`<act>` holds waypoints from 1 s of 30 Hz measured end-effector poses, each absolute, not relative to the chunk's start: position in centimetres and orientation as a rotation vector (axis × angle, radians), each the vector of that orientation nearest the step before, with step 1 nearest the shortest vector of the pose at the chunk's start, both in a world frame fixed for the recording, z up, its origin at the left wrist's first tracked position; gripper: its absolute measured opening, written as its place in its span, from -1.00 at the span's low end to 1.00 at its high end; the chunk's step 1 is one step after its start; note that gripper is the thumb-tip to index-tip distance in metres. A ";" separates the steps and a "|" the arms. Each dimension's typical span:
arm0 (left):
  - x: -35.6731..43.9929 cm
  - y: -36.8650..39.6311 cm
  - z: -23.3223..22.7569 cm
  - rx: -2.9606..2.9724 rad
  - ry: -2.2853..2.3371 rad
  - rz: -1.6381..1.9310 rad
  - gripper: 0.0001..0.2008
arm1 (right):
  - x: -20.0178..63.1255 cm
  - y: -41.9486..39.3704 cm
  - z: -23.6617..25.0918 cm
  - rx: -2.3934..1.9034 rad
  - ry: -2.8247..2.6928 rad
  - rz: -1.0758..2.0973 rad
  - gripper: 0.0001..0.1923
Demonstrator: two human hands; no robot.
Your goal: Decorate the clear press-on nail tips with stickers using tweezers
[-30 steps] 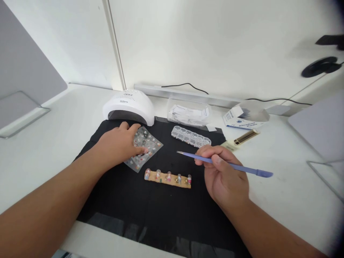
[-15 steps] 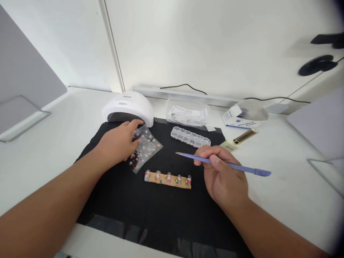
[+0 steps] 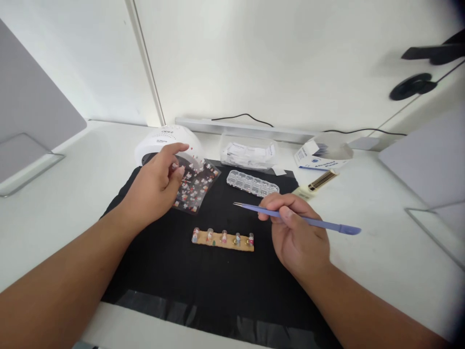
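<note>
**Sticker sheet lifted in my left hand, tweezers pinched in my right**

Nearest to me, my right hand [image 3: 296,237] is closed around a pair of slim lilac-blue tweezers [image 3: 298,219]. My thumb and fingers pinch the shaft near its middle, the fine metal tip points left over the mat, and the blunt end sticks out to the right over the white table [image 3: 381,252]. The tip hangs in the air, touching nothing.

Just left of that hand, on the black work mat [image 3: 203,281], lies a tan cardboard strip carrying five small decorated nail tips [image 3: 223,238] in a row. It sits between my two hands, apart from both.

Farther and to the left, my left hand [image 3: 154,186] pinches a clear plastic sheet of small red and white stickers [image 3: 194,186] by its left edge, thumb above and fingers curled beneath. The sheet is tilted, with its far edge raised off the mat and its near corner low.

Right of the sheet lies a clear plastic compartment box [image 3: 252,182]. Behind the sheet stands a white domed nail lamp [image 3: 163,140], partly hidden by my fingers. Farther right are a clear tub of white wipes [image 3: 249,152], a gold-capped pen-like tube [image 3: 317,182] and a white and blue cardboard box [image 3: 319,157].
</note>
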State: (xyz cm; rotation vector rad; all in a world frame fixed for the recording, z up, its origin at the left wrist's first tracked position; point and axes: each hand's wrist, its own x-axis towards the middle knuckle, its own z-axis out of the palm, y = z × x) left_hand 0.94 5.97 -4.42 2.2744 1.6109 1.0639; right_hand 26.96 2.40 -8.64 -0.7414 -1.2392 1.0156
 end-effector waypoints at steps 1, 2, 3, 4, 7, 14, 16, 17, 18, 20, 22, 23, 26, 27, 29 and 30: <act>1.0 5.7 -4.5 2.271 1.529 1.175 -0.58 | 27.0 2.4 -8.7 -0.719 -1.243 1.009 -0.82; 1.2 5.5 -4.6 2.258 1.458 1.266 -0.60 | 26.9 2.3 -8.6 -0.694 -1.248 0.999 -0.82; 1.3 5.2 -4.6 2.236 1.405 1.336 -0.62 | 26.9 2.2 -8.6 -0.667 -1.252 0.986 -0.81; 1.5 5.0 -4.6 2.210 1.361 1.394 -0.64 | 26.8 2.1 -8.5 -0.639 -1.256 0.968 -0.81; 2.0 4.2 -4.6 2.168 1.240 1.515 -0.70 | 26.6 1.7 -8.0 -0.560 -1.264 0.886 -0.83; 3.4 2.1 -4.5 1.906 1.073 1.598 -0.75 | 25.7 -0.7 -5.9 -0.459 -1.263 0.835 -0.81; 3.7 1.8 -4.8 1.791 1.054 1.458 -0.72 | 25.7 -1.3 -5.6 -0.451 -1.312 0.851 -0.81; 3.8 1.9 -4.9 1.746 1.040 1.379 -0.72 | 25.7 -1.4 -5.5 -0.446 -1.340 0.842 -0.81; 3.9 1.9 -5.0 1.713 1.017 1.308 -0.72 | 25.8 -1.5 -5.5 -0.442 -1.365 0.826 -0.82; 4.0 2.2 -5.2 1.658 0.952 1.203 -0.72 | 26.0 -1.4 -5.8 -0.442 -1.402 0.797 -0.82; 4.1 2.3 -5.3 1.614 0.904 1.146 -0.71 | 26.2 -1.2 -6.3 -0.460 -1.442 0.782 -0.82; 4.1 2.4 -5.3 1.603 0.890 1.136 -0.71 | 26.3 -1.1 -6.6 -0.469 -1.465 0.778 -0.82; 4.2 2.3 -5.1 1.591 0.882 1.139 -0.71 | 26.4 -0.9 -7.3 -0.483 -1.502 0.769 -0.82; 4.2 2.3 -5.1 1.578 0.883 1.137 -0.71 | 26.4 -0.9 -7.4 -0.480 -1.504 0.768 -0.82; 4.3 2.2 -5.0 1.535 0.878 1.119 -0.71 | 26.4 -0.9 -7.6 -0.469 -1.505 0.775 -0.82; 4.3 2.2 -4.9 1.508 0.870 1.106 -0.72 | 26.3 -0.9 -7.6 -0.460 -1.503 0.781 -0.82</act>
